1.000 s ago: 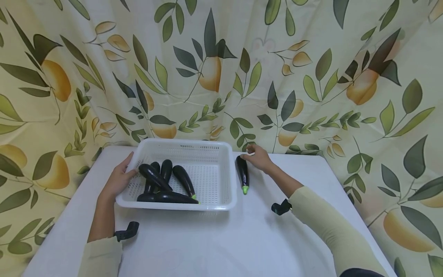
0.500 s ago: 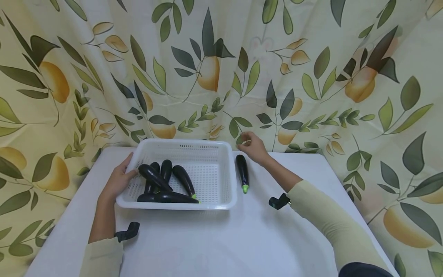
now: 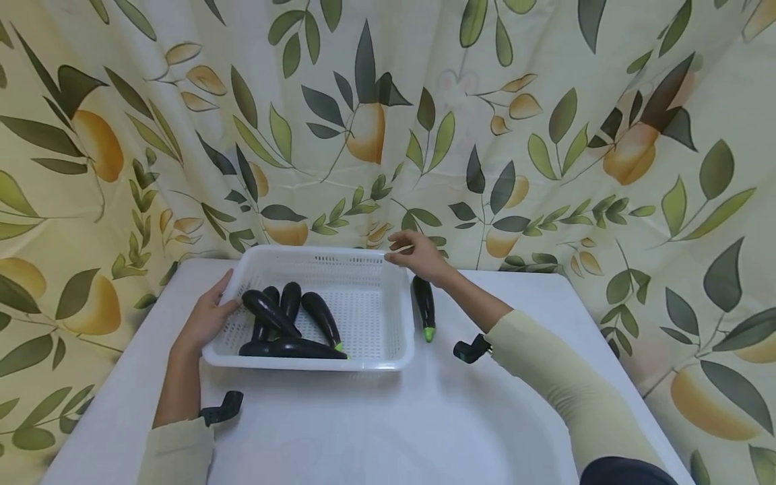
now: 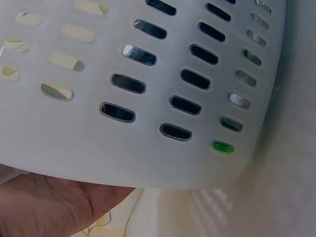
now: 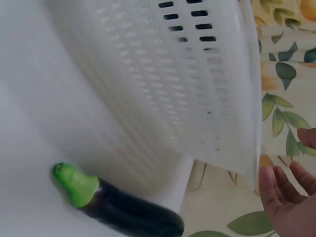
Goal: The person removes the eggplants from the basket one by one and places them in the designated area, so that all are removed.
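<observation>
A white plastic basket (image 3: 370,303) with slotted walls stands on the table and holds several dark eggplants (image 3: 291,348) heaped toward its left side. My left hand (image 3: 206,318) holds the basket's left rim, thumb over the edge; in the left wrist view its palm shows beside the rim. Near the back right corner of the basket hovers my right hand (image 3: 421,257), fingers loosely bent and nothing in them. One eggplant (image 3: 426,310) with a green stem end lies outside, along the basket's right wall. The right wrist view shows the fingers apart from the rim.
The white table (image 3: 339,431) extends in front of the basket and to its right. A curtain (image 3: 545,135) printed with leaves and fruit hangs behind and at both sides. Each wrist carries a small black mount (image 3: 471,349).
My right hand has moved left, away from the top end of the loose eggplant, to the basket's back right corner. The left hand, basket and eggplants have stayed in place.
</observation>
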Motion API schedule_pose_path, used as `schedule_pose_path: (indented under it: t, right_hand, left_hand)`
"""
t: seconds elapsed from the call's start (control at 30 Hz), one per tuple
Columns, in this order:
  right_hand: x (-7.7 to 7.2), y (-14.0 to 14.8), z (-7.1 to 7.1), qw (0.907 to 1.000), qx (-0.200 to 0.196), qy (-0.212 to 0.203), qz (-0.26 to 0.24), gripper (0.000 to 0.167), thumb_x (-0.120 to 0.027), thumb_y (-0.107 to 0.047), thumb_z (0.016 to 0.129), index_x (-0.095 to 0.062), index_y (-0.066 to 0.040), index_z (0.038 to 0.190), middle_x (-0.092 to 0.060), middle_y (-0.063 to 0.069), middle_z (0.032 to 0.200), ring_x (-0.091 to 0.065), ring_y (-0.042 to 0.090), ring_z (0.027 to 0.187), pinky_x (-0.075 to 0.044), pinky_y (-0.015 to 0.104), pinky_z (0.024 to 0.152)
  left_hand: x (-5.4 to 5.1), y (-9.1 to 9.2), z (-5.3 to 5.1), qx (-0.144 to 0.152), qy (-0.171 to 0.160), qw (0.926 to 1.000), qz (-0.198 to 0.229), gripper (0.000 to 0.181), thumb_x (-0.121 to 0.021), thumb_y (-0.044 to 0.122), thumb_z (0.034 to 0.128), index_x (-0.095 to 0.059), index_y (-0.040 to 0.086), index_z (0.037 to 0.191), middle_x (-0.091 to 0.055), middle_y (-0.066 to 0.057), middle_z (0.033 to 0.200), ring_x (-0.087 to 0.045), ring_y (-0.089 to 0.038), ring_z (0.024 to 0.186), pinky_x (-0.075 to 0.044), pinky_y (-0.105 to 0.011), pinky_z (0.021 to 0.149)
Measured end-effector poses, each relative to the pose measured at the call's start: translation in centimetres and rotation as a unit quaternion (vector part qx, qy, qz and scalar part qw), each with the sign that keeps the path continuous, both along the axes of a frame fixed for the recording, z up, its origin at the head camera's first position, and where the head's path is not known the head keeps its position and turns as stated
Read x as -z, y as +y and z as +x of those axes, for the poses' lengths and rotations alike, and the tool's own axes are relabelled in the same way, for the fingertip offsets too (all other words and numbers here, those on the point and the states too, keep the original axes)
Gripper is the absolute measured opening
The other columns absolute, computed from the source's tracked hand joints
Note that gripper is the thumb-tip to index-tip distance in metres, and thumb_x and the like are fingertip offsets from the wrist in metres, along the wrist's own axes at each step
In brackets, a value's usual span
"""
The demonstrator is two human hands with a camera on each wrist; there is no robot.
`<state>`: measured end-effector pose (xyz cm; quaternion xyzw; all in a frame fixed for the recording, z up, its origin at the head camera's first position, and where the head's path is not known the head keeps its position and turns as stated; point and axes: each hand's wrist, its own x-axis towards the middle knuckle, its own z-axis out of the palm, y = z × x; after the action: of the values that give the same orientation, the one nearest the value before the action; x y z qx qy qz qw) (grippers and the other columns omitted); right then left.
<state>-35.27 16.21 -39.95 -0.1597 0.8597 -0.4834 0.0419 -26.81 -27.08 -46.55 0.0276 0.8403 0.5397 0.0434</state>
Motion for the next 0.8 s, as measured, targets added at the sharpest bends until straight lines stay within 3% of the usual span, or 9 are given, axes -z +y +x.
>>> schedule_pose_path:
  t: [0.23, 0.4, 0.53, 0.8]
  right_hand:
    - [-0.3, -2.3, -0.4, 0.9964, -0.080, -0.015, 0.025, 0.050, -0.070, -0.013, 0.100, -0.057, 0.009, 0.143, -0.062, 0.029, 0.135, -0.068, 0.038, 0.116, -0.058, 0.042, 0.095]
    - [-0.8, -4.2, -1.0, 0.9898, -0.126, -0.001, 0.066, 0.048, -0.073, -0.016, 0.098, -0.062, 0.005, 0.139, -0.067, 0.025, 0.131, -0.069, 0.036, 0.116, -0.058, 0.041, 0.094]
    - [-1.0, -5.2, -1.3, 0.9863, -0.143, 0.001, 0.082, 0.045, -0.074, -0.018, 0.099, -0.064, 0.002, 0.138, -0.069, 0.019, 0.126, -0.068, 0.030, 0.115, -0.058, 0.037, 0.092]
    - [-0.6, -7.1, -1.5, 0.9859, -0.157, -0.015, 0.057, 0.046, -0.074, -0.011, 0.098, -0.062, 0.008, 0.138, -0.065, 0.029, 0.130, -0.067, 0.036, 0.116, -0.060, 0.037, 0.090]
  left_hand:
    - [0.2, 0.0, 0.0, 0.001, 0.002, 1.0000, -0.008, 0.069, -0.045, 0.013, 0.1103, -0.009, 0.016, 0.170, -0.025, -0.031, 0.167, -0.049, -0.060, 0.133, -0.052, -0.066, 0.098]
    - [0.3, -0.1, -0.1, 0.001, 0.005, 1.0000, 0.001, 0.069, -0.045, 0.013, 0.1103, -0.010, 0.016, 0.170, -0.023, -0.029, 0.168, -0.048, -0.060, 0.134, -0.052, -0.067, 0.097]
    - [0.4, 0.0, -0.1, 0.003, 0.006, 1.0000, 0.004, 0.069, -0.045, 0.013, 0.1103, -0.010, 0.016, 0.170, -0.023, -0.028, 0.168, -0.047, -0.060, 0.135, -0.051, -0.067, 0.098]
    - [0.1, 0.1, 0.1, 0.003, 0.007, 1.0000, -0.004, 0.069, -0.045, 0.014, 0.1104, -0.010, 0.016, 0.170, -0.023, -0.029, 0.168, -0.047, -0.060, 0.135, -0.050, -0.068, 0.100]
